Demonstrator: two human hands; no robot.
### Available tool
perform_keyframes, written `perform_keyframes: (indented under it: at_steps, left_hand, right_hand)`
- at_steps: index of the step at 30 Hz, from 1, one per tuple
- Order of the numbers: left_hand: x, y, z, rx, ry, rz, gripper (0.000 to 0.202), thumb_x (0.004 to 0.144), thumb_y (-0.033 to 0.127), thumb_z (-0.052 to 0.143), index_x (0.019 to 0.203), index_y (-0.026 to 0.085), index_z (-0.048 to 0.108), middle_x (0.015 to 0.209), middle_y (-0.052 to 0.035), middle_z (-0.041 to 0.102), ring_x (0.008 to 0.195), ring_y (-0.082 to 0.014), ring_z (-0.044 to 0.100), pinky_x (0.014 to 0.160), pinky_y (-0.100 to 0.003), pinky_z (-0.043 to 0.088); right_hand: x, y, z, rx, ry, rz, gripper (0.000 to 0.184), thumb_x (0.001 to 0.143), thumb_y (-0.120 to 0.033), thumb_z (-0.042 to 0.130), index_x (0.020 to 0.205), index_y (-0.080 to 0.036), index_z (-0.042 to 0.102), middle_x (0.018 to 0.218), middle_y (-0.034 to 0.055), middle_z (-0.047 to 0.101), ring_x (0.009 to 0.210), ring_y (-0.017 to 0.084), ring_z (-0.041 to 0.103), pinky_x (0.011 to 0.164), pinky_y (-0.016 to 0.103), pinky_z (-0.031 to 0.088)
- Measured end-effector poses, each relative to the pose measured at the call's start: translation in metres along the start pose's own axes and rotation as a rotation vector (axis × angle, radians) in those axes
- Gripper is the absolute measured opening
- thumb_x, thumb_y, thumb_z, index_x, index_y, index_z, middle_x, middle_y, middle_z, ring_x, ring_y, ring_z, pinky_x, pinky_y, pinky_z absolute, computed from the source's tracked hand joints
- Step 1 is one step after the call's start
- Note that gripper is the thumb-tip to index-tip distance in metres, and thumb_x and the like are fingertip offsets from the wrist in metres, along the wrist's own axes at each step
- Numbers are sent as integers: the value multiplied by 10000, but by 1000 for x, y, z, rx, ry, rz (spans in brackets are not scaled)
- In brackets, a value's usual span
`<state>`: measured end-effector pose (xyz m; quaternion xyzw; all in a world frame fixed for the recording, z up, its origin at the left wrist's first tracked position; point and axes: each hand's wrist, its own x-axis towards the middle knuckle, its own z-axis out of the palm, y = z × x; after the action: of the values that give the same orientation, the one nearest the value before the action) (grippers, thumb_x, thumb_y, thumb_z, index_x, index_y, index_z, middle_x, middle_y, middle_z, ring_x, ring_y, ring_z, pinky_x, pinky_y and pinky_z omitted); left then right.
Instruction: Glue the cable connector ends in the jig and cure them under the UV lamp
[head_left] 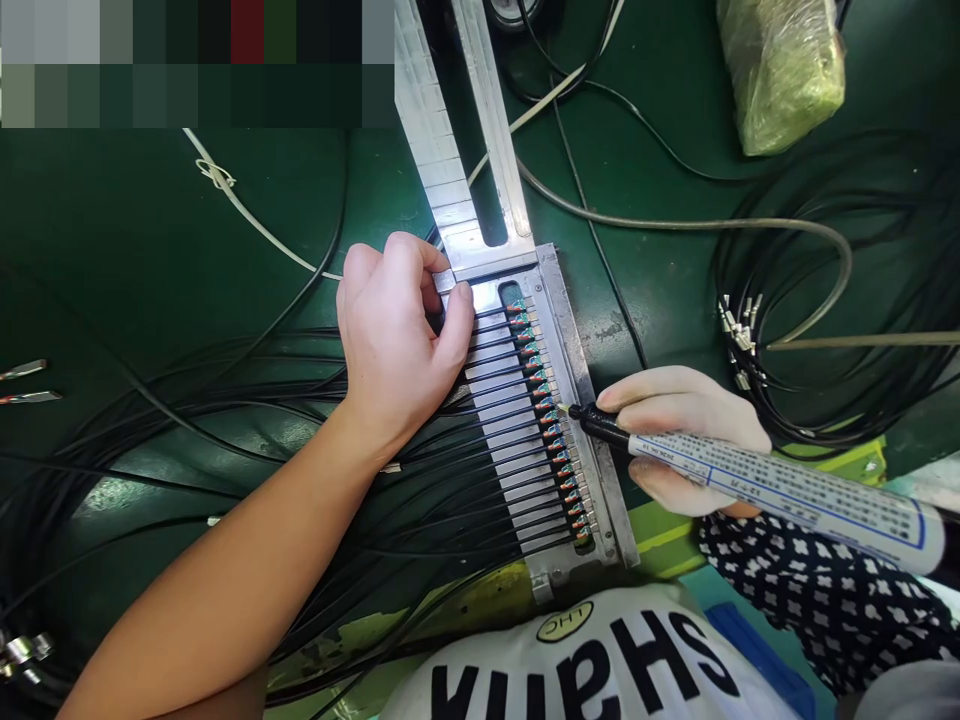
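A metal fixture (559,300) lies on the green bench and holds a row of several thin black cables (420,470) whose small coloured ends (551,425) line up in its slot. My left hand (397,335) rests curled on the fixture's left side, its fingers pressing on the clamped cables near the top. In my right hand (679,430), which wears a pale glove, is a white marker pen (780,490) with a black tip. That tip touches the cable ends about halfway down the row.
A long metal rail (457,120) runs up from the fixture. A coil of black cables with metal ends (739,335) lies at the right, and a green wrapped bundle (784,65) sits at top right. Loose white and grey wires (247,215) cross the bench.
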<state>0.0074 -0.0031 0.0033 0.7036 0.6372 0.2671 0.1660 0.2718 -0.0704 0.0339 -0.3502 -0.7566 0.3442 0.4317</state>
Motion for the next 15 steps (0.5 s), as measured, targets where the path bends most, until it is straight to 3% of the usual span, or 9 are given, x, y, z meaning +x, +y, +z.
perform_keyframes:
  at_steps: [15]
  left_hand:
    - [0,-1,1,37,25,22,160,926,383,558,1032,264,577,834,-60,593,1034,-313,590,901,-483,497]
  right_hand:
    - [1,0,-1,-47,-7,-31,323,781,-301,820,1060,-168,725,1002,100,763,898,242,758,768,326,674]
